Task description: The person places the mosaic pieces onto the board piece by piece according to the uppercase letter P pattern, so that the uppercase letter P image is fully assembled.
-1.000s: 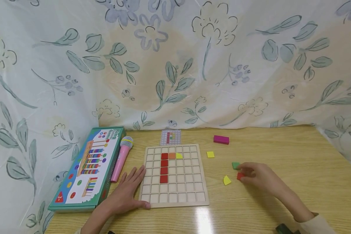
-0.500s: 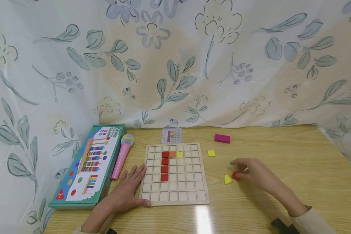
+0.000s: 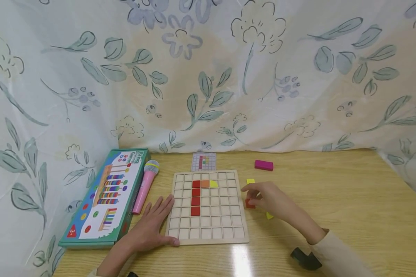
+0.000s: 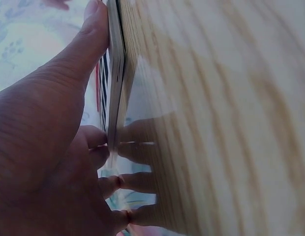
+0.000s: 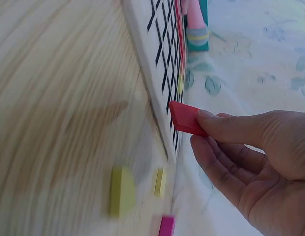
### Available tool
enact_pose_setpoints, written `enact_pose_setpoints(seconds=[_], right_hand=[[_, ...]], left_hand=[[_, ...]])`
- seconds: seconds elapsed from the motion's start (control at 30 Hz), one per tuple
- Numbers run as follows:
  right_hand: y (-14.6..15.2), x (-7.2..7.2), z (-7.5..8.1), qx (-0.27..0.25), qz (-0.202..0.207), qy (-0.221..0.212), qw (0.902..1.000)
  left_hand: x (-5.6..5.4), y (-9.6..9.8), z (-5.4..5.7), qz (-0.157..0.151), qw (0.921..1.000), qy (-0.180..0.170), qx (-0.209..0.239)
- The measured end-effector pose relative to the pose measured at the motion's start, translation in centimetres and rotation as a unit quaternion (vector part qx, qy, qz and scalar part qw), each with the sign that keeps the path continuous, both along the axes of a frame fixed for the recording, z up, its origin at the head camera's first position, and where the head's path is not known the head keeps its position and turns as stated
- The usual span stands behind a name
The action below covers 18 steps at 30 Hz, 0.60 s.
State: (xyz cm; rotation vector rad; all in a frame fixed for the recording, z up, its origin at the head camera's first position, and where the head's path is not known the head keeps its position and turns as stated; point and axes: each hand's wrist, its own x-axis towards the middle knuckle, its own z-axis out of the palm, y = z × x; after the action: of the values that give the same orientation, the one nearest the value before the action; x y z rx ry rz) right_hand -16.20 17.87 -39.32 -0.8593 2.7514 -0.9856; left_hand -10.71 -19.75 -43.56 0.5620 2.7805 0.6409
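My right hand (image 3: 268, 198) pinches a red square tile (image 5: 187, 118) between thumb and fingers, just off the right edge of the wooden grid board (image 3: 211, 244). In the right wrist view the tile hangs above the table. A column of red tiles (image 3: 195, 201) sits in the board, with an orange tile (image 3: 205, 184) and a yellow rounded tile (image 3: 213, 184) beside the top one. My left hand (image 3: 150, 227) rests with extended fingers against the board's left edge, thumb at the near corner. No green tile shows now.
A yellow quarter-round tile (image 5: 122, 191), a yellow square tile (image 5: 160, 182) and a magenta block (image 3: 264, 165) lie right of the board. Behind the board is a pattern card (image 3: 203, 162). A pink toy microphone (image 3: 145, 188) and a game box (image 3: 104, 196) stand at left.
My right hand has picked up the red tile and carried it left to beside the board. The green tile, visible earlier, is out of sight. My left hand has stayed in place.
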Motion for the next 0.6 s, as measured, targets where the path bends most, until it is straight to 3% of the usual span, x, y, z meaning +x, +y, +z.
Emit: enact_pose_setpoints(seconds=[0.37,0.6], right_hand=[[-5.7,0.0,-0.5,-0.022,0.029,-0.026,0.999],[-8.8,0.3,-1.2,-0.067,0.079,-0.039,0.9938]], left_hand=[[0.0,0.0,-0.2,0.001,1.0,0.0,0.002],[0.1,0.1,-0.1,0.0,1.0,0.002,0.004]])
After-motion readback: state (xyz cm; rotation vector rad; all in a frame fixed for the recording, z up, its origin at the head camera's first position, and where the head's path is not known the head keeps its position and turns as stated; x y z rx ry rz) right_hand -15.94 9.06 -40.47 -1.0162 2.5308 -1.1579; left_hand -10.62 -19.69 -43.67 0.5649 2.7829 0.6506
